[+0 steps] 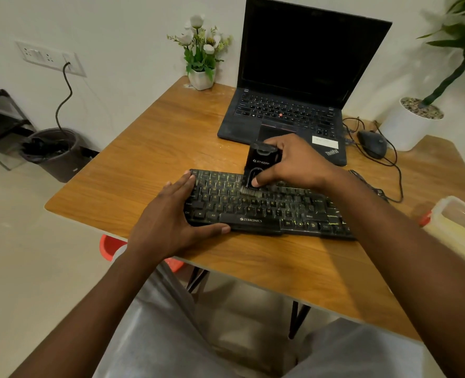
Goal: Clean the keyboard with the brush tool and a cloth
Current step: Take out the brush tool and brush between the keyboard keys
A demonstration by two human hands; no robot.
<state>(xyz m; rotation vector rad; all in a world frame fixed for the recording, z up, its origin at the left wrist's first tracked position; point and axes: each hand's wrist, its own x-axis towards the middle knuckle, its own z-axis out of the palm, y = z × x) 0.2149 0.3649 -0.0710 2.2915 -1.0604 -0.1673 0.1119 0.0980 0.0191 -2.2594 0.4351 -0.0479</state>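
Note:
A black keyboard [269, 211] with yellowish letters lies across the middle of the wooden table [149, 148]. My left hand [171, 216] grips its left end, thumb along the front edge and fingers over the back corner. My right hand [294, 162] holds a black brush tool [258, 165] upright, its pale bristles pressed on the upper key rows left of centre. My right forearm hides part of the keyboard's right side. No cloth is clearly visible.
An open black laptop [288, 115] stands just behind the keyboard. A wired mouse [371, 144] and cables lie to its right. A flower pot [201, 77] sits at the back, a clear plastic box [460, 222] at the right edge, a bin [54, 151] on the floor left.

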